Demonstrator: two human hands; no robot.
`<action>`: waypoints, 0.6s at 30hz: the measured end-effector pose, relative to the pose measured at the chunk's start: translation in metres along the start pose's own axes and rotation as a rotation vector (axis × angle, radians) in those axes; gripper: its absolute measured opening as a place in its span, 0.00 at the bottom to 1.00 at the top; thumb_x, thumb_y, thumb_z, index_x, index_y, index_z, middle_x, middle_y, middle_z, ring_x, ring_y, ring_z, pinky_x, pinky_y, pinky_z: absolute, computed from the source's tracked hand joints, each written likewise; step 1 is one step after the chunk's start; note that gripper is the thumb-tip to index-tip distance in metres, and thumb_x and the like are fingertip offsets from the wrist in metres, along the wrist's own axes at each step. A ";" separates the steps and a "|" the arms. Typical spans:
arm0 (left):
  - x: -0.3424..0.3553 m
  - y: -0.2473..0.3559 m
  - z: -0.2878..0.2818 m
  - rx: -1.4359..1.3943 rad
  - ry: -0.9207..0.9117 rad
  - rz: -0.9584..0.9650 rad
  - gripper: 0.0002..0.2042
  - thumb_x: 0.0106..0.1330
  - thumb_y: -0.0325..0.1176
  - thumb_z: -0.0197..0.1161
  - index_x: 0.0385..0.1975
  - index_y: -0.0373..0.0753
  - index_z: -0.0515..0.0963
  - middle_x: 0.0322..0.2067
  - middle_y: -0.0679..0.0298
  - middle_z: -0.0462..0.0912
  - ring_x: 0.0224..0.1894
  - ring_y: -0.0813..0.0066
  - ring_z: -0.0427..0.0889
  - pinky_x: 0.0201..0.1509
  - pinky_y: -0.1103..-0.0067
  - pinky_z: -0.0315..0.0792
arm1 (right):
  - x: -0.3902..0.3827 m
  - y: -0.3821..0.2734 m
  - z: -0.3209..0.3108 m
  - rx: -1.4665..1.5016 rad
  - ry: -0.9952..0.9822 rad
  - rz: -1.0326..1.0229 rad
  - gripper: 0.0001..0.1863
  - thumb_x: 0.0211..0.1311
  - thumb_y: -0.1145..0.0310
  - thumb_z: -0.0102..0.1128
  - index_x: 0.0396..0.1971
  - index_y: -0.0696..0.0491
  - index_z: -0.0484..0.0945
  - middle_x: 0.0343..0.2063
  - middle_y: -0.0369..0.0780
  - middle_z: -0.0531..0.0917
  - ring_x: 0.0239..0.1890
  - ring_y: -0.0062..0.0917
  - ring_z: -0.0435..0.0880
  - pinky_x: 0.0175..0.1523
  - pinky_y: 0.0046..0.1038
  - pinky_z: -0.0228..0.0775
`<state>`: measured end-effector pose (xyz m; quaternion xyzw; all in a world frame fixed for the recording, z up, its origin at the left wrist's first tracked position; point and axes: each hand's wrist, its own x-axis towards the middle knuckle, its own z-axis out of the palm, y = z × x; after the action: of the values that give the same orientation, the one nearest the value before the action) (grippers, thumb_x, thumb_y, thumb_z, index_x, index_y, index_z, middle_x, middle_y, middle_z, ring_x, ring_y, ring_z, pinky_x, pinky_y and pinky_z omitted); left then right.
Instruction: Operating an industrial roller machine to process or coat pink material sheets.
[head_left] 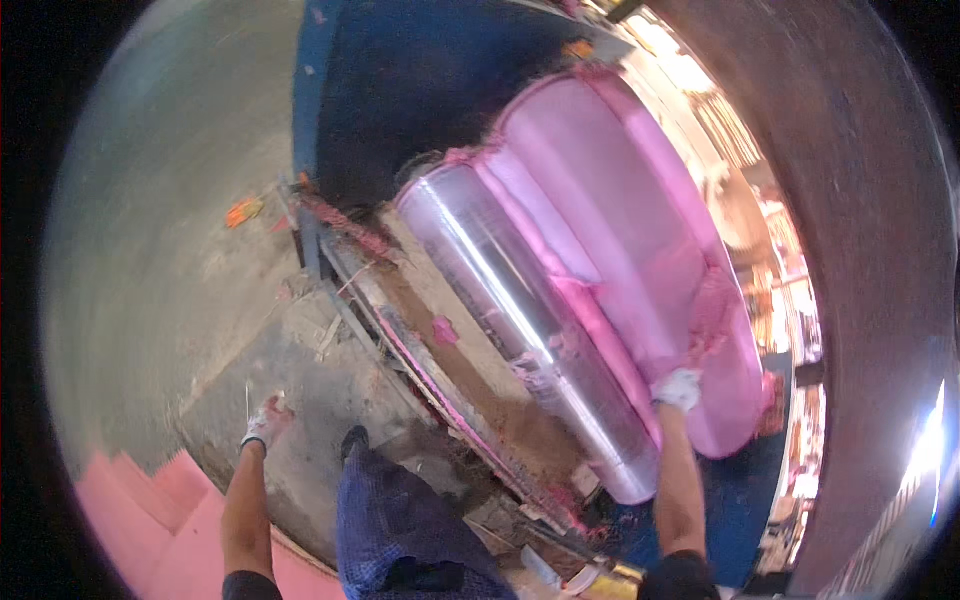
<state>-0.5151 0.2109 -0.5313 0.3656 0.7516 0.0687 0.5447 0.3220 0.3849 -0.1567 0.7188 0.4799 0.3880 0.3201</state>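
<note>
Two rollers of a machine lie slantwise before me. The nearer metal roller (500, 290) is shiny, with pink smears on it. A smooth pink sheet (610, 190) wraps the farther roller, and a thick pink band (590, 310) runs between the two. My right hand (680, 388), in a white glove, is over the right end of the pink sheet. Its fingers look closed on ragged pink material (712, 305), somewhat blurred. Away from the rollers, at lower left, my left hand (268, 420) hangs above the floor, gloved, fingers apart, apparently holding nothing.
Stacked pink sheets (150, 520) lie at the lower left. A dirty tray (450, 370) with pink scraps runs along the near roller. Blue machine panels (400, 90) rise behind it. An orange scrap (243, 211) lies on the concrete floor (170, 260).
</note>
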 end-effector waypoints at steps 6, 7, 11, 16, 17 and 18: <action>0.015 -0.074 0.052 -0.259 -0.090 0.463 0.28 0.70 0.45 0.58 0.67 0.40 0.66 0.47 0.60 0.84 0.47 0.66 0.84 0.54 0.66 0.77 | -0.080 0.111 -0.088 0.247 -0.213 -0.274 0.17 0.65 0.58 0.53 0.38 0.56 0.83 0.28 0.43 0.88 0.32 0.33 0.91 0.36 0.41 0.83; -0.006 -0.104 0.047 0.165 0.022 0.359 0.27 0.72 0.45 0.56 0.67 0.40 0.66 0.46 0.62 0.85 0.46 0.68 0.84 0.52 0.66 0.78 | -0.063 0.116 -0.175 0.861 -0.870 -0.115 0.18 0.68 0.55 0.52 0.35 0.55 0.83 0.25 0.41 0.88 0.30 0.29 0.91 0.34 0.36 0.83; -0.125 -0.008 0.126 0.433 -0.194 0.155 0.26 0.71 0.47 0.59 0.65 0.44 0.70 0.49 0.62 0.85 0.50 0.66 0.83 0.58 0.70 0.75 | -0.077 0.128 -0.099 1.929 -0.496 1.176 0.16 0.76 0.54 0.47 0.44 0.51 0.77 0.30 0.31 0.83 0.23 0.17 0.79 0.21 0.25 0.70; -0.204 -0.197 0.180 0.287 0.004 -0.033 0.24 0.66 0.50 0.65 0.60 0.48 0.78 0.54 0.60 0.84 0.57 0.61 0.81 0.63 0.71 0.72 | -0.176 0.064 -0.004 2.946 -0.748 0.405 0.15 0.77 0.48 0.49 0.36 0.40 0.76 0.18 0.22 0.74 0.11 0.10 0.64 0.12 0.19 0.52; -0.214 -0.238 0.191 0.300 0.034 0.017 0.34 0.61 0.54 0.66 0.65 0.41 0.71 0.59 0.53 0.79 0.62 0.57 0.77 0.66 0.69 0.71 | -0.165 0.090 0.040 3.136 -1.047 -0.102 0.14 0.77 0.49 0.49 0.39 0.41 0.78 0.16 0.20 0.72 0.10 0.08 0.62 0.11 0.17 0.49; -0.234 -0.276 0.199 0.313 0.092 0.052 0.45 0.56 0.58 0.68 0.69 0.34 0.65 0.64 0.47 0.74 0.66 0.52 0.74 0.69 0.67 0.69 | -0.157 0.095 0.057 3.152 -1.086 -0.167 0.14 0.77 0.49 0.49 0.39 0.41 0.78 0.16 0.20 0.72 0.10 0.08 0.62 0.11 0.17 0.49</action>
<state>-0.4410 -0.1935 -0.5692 0.4617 0.7674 -0.0185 0.4444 0.3758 0.2003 -0.1447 -0.3322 -0.2497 0.7377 0.5321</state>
